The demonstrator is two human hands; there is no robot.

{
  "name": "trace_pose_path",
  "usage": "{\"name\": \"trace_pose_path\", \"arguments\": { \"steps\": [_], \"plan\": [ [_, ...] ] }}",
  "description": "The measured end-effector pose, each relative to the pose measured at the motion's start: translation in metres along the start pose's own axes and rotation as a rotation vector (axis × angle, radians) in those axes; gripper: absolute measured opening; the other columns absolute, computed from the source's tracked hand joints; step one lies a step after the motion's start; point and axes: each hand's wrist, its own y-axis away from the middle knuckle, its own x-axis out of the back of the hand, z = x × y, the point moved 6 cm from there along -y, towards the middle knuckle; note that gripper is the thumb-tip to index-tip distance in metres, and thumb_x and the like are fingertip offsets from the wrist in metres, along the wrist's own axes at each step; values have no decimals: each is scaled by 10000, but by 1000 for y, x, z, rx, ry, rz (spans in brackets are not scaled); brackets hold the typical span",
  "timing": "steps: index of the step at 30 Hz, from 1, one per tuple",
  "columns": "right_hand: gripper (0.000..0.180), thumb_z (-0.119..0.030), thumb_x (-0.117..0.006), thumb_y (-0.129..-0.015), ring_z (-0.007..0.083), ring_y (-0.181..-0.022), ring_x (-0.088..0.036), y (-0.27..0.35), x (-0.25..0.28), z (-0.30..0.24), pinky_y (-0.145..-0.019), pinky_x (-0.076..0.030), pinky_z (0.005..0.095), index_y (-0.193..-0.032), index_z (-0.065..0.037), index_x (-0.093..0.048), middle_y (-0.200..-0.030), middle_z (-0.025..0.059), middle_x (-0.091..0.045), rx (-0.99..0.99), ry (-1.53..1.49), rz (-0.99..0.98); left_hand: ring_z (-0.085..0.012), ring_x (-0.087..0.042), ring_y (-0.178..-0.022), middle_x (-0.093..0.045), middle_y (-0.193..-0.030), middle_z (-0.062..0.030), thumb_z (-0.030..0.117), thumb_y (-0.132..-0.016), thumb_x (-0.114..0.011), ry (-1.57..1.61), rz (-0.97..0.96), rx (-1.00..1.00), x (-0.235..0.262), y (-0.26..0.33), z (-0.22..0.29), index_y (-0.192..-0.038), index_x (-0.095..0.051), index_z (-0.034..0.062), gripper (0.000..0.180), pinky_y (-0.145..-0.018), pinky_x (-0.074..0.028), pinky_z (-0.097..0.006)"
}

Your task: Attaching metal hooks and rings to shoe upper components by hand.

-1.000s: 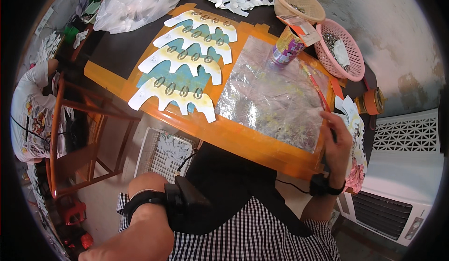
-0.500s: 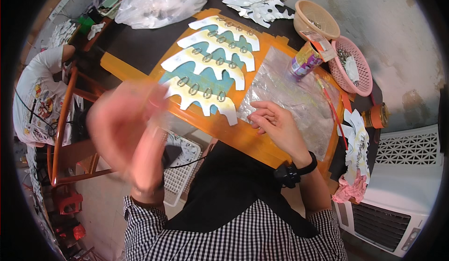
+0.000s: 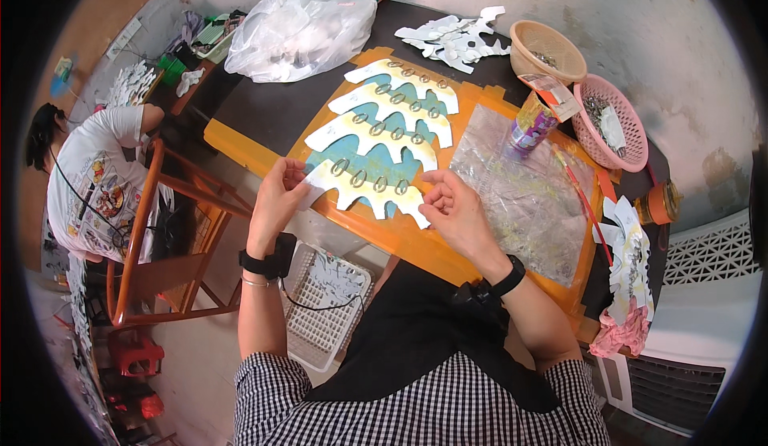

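A white scalloped cut-out strip [image 3: 369, 192] with yellow smears and several metal oval rings lies nearest me on the work table. My left hand [image 3: 278, 201] pinches its left end between thumb and fingertips. At the other end, the curled fingers of my right hand [image 3: 458, 215] close on the strip's edge. Beyond it, similar ringed strips [image 3: 352, 131] lie in overlapping rows over a blue-green sheet [image 3: 352, 152]. Both wrists wear dark bands with small devices.
Right of the strips are a plastic-covered sheet [image 3: 520, 214], a purple can [image 3: 530, 126], a red brush [image 3: 588, 206] and two baskets [image 3: 612, 122] of metal pieces. A plastic bag [image 3: 300, 30] and white cut-outs [image 3: 454, 38] lie behind. A seated person [image 3: 104, 178] and chair [image 3: 138, 278] are left.
My left hand, blurred and raised before, has come down onto the nearest strip's left end. My right hand has met its right end. The view has shifted slightly.
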Motion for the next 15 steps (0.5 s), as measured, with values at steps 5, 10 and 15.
{"name": "trace_pose_path", "arguments": {
  "steps": [5, 10, 15],
  "plan": [
    [360, 84, -615, -857, 21, -678, -507, 2, -1, -4, -592, -435, 170, -1198, -16, -554, -814, -13, -537, 41, 28, -28, -107, -589, -903, -627, -994, -41, 31, -863, -630, 306, -166, 84, 0, 6, 23, -1145, -573, 33, 288, -815, -476, -237],
    [353, 89, -617, -850, 22, -685, -510, 17, 20, -17, -595, -423, 164, -1182, -21, -567, -810, -22, -530, 66, 3, -28, -100, -607, -923, -644, -1020, -35, 25, -901, -645, 526, -342, 56, -9, 19, 64, -1128, -573, 49, 239, -779, -487, -224],
    [261, 94, -625, -857, 40, -754, -574, 59, 90, -31, -635, -450, 172, -1099, -4, -627, -843, -8, -598, -35, -95, 134, -99, -607, -973, -663, -1061, -28, 55, -914, -677, 605, -395, -23, -33, 33, 86, -1120, -621, 51, 213, -864, -473, -243]
  ]
}}
